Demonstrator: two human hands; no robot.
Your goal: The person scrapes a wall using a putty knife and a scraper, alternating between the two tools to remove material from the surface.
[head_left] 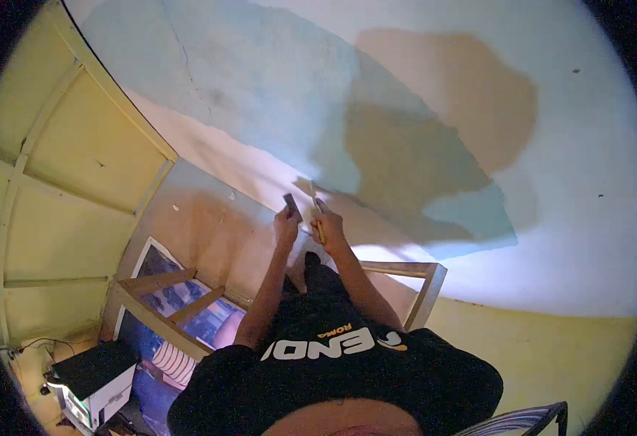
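In front of the wall (260, 80), at the middle of the head view, both my hands are raised close together. My left hand (286, 225) is closed on a small dark flat tool (292, 208), whose blade points up. My right hand (328, 227) grips a thin light-coloured tool (314, 196) with its tip up near the wall; its exact kind is too small to tell. The wall around the hands has a pale blue-green patch with a ragged edge beside white areas, and shadows fall across it.
Wooden frame bars (160, 311) stand at the lower left, another wooden frame (426, 294) to the right. Yellow panels (78, 145) line the left side. A black-and-white box (100, 378) and cables are at the bottom left; a striped cloth (173, 363) shows below.
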